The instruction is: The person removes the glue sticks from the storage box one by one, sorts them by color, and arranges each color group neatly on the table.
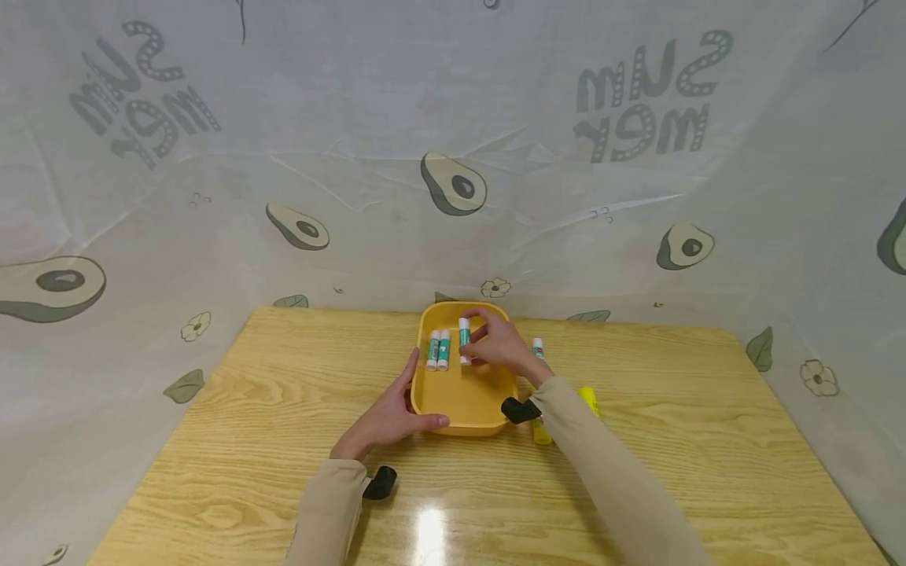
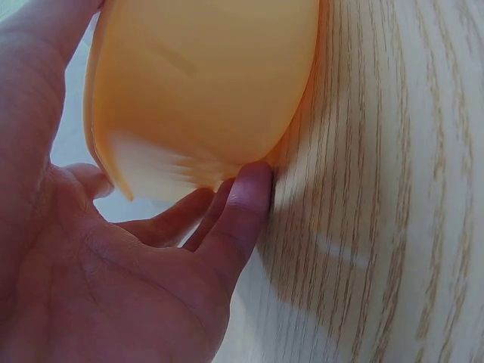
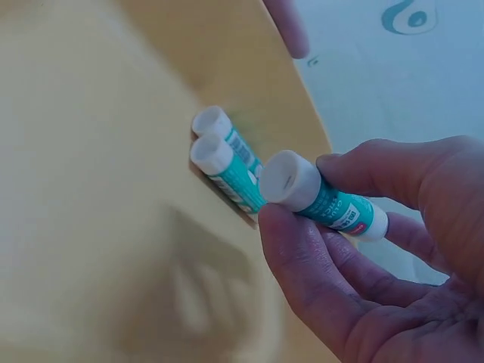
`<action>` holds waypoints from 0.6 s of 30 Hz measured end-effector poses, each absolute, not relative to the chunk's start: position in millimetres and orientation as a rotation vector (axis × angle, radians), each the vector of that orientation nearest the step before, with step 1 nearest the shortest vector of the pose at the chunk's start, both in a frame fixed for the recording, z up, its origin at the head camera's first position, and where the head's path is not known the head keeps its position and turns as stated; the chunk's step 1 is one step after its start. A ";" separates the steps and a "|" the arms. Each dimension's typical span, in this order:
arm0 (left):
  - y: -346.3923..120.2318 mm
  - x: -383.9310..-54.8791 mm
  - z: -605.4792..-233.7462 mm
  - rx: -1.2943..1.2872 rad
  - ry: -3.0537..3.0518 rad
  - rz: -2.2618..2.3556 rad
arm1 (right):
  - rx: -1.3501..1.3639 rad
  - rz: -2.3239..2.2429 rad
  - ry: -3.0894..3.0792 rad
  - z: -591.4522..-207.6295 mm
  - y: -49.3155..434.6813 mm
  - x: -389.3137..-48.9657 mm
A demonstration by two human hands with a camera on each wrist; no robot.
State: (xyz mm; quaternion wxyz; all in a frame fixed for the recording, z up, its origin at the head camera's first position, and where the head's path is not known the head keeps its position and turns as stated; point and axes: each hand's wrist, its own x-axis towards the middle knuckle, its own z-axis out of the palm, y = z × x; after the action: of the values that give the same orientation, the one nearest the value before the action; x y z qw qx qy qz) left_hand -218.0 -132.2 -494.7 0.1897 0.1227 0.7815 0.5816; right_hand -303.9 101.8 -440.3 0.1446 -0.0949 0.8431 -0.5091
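A yellow tray (image 1: 463,401) stands on the table, with two white-capped teal glue sticks (image 1: 438,350) lying side by side in its left half. Over the tray's inside, my right hand (image 1: 495,342) pinches a third glue stick (image 3: 325,198) between thumb and fingers. In the right wrist view this stick is held above the tray floor, close to the lying pair (image 3: 231,162). My left hand (image 1: 389,413) holds the tray at its near left corner, thumb at the near rim. Its fingers (image 2: 246,193) rest against the tray's outer wall in the left wrist view.
Right of the tray lie another white-capped glue stick (image 1: 538,348) and yellow tubes (image 1: 542,431), partly hidden by the right forearm. The wooden table (image 1: 283,417) meets a pale curtain (image 1: 368,236) printed with avocados at the back and sides.
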 end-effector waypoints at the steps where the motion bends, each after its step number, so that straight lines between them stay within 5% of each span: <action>1: -132.2 -218.1 -494.9 0.345 2.197 1.634 | -0.274 -1.468 2.438 -438.9 103.9 -302.6; 18: -132.1 -218.2 -494.7 0.345 2.202 1.632 | -0.294 -1.473 2.489 -419.7 148.5 -288.9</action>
State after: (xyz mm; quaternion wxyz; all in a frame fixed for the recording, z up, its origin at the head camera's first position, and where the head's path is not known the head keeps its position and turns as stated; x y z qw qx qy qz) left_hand -218.2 -132.1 -494.7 0.1885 0.1227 0.7829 0.5800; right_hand -288.9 148.5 -419.7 0.1171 -0.1006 0.8503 -0.5031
